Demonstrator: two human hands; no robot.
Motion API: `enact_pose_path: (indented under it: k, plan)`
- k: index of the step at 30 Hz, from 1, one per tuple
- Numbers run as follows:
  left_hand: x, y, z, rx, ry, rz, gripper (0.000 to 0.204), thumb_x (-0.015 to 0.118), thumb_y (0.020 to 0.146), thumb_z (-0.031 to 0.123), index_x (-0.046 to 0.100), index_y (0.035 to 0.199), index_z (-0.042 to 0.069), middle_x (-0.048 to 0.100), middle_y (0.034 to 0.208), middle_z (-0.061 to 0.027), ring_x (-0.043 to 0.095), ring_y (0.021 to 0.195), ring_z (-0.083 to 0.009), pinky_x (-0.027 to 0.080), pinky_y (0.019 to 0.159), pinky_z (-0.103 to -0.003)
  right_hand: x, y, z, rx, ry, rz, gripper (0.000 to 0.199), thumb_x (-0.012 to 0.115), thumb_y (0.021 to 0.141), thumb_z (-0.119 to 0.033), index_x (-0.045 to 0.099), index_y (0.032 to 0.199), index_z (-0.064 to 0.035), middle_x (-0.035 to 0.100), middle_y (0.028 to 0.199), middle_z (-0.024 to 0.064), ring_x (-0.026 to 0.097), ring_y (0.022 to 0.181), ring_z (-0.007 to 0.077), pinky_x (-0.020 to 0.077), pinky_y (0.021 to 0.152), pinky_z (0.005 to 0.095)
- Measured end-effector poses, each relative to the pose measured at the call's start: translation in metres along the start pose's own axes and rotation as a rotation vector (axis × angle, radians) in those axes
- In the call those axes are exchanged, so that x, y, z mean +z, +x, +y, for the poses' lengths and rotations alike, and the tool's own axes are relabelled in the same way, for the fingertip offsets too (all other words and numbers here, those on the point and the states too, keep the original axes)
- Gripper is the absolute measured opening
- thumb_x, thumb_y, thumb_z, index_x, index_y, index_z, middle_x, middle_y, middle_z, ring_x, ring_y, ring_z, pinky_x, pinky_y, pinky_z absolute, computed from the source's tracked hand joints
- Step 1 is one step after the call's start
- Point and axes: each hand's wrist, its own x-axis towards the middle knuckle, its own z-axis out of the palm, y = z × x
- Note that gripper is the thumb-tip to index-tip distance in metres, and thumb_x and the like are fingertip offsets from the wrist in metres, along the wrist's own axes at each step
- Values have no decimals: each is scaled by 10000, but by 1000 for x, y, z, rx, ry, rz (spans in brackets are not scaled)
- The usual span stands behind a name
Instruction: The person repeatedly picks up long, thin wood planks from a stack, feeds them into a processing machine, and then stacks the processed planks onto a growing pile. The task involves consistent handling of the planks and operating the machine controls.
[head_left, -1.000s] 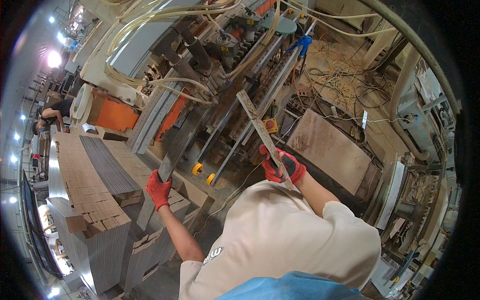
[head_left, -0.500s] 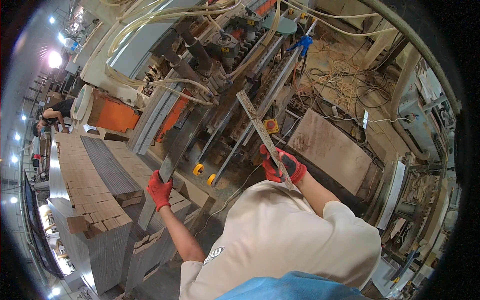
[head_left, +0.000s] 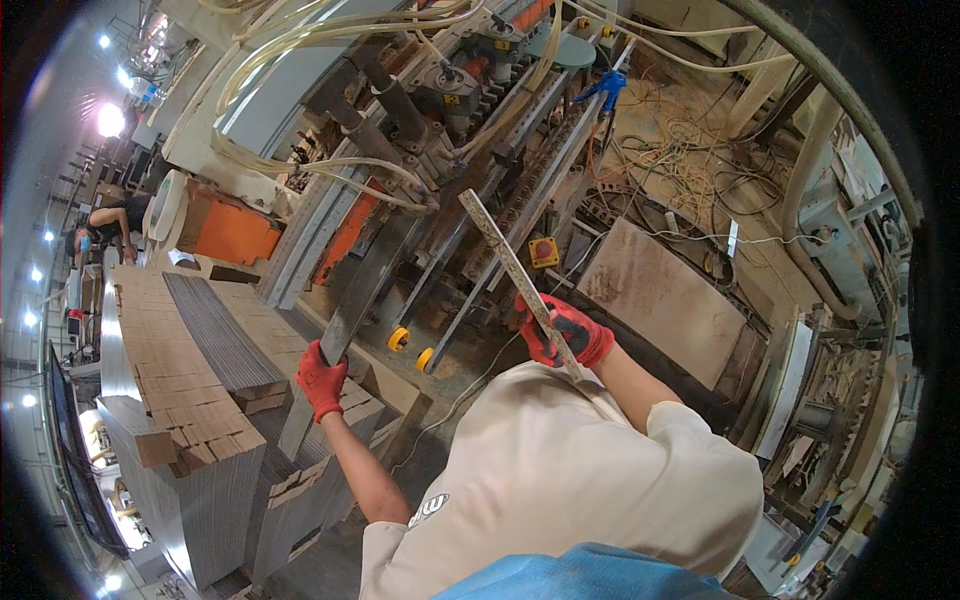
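My left hand (head_left: 320,379), in a red glove, grips a long dark grey panel strip (head_left: 350,320) that leans from the stacks up toward the machine. In its own red glove, my right hand (head_left: 562,331) holds a second narrow strip (head_left: 505,255) on edge, its speckled edge facing up and pointing up and left. Both strips are close to the long machine (head_left: 440,110) with its rollers and pale hoses.
Stacks of grey and brown panels (head_left: 190,400) stand at my left. A brown board (head_left: 660,300) lies on the floor at right, among cables and sawdust. Yellow wheels (head_left: 400,338) sit under the machine. Another person (head_left: 105,228) bends over far left.
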Motion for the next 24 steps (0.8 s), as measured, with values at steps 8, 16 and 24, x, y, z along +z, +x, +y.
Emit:
enact_pose_path:
  k: [8,16,24]
  plan:
    - [2,0,0,20,-21,38,579,845,714,333,603,1216,175,681,1075,-89,660,1029,-342,472,827,-534,3,3,1,-8,61,-44,673,731,907,-485,481,1377,-75,604,704,133,588,496,224,461,396,300]
    - [-2,-2,4,18,-7,55,560,842,711,343,619,1196,173,687,1071,-81,665,1029,-332,482,821,-523,-2,3,13,-37,171,-84,616,670,974,-512,470,1378,-93,570,707,89,481,443,183,391,423,312]
    - [-6,-1,8,-4,20,22,598,850,714,362,636,1230,148,703,1084,-84,671,1035,-339,488,846,-526,-3,5,16,-29,276,-107,599,651,983,-531,466,1359,-103,537,703,68,433,443,152,355,436,303]
